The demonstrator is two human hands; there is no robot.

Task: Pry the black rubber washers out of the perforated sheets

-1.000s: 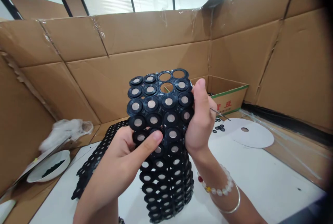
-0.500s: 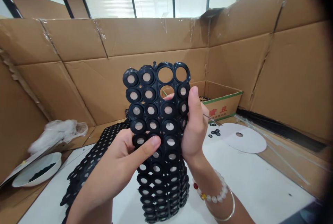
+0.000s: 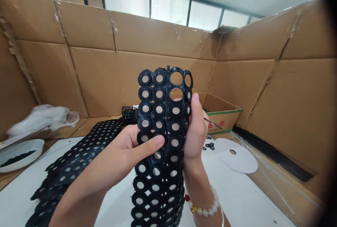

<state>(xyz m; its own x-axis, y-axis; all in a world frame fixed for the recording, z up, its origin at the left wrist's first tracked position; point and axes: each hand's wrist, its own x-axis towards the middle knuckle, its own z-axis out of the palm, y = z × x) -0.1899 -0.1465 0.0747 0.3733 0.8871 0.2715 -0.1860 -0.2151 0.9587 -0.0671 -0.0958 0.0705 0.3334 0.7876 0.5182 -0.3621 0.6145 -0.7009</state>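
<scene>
At far left, one white bowl (image 3: pixel 35 149) holds dark contents (image 3: pixel 18 158), below one heap of clear plastic (image 3: pixel 50 118). Next, black dotted sheets (image 3: pixel 89 146) lie spread on the white table (image 3: pixel 237 192), overlapping too much to count. In the centre, one long black panel (image 3: pixel 166 114) is held upright in front of the person, its lower end out of view. The left hand (image 3: pixel 131 146) grips it, thumb across the front, fingers behind, apparently to steady something limp. The panel is four columns wide; three empty rings (image 3: pixel 176 85) sit at its top right. The right hand (image 3: pixel 195 132) grips the right edge, which curves away, perhaps for support; one thin metal tool (image 3: pixel 213 123) pokes from that hand, seemingly kept handy. Further right are one cardboard box (image 3: pixel 231 120), small black rings (image 3: pixel 210 145) too bunched to count, and one white disc (image 3: pixel 243 158) with one hole.
</scene>
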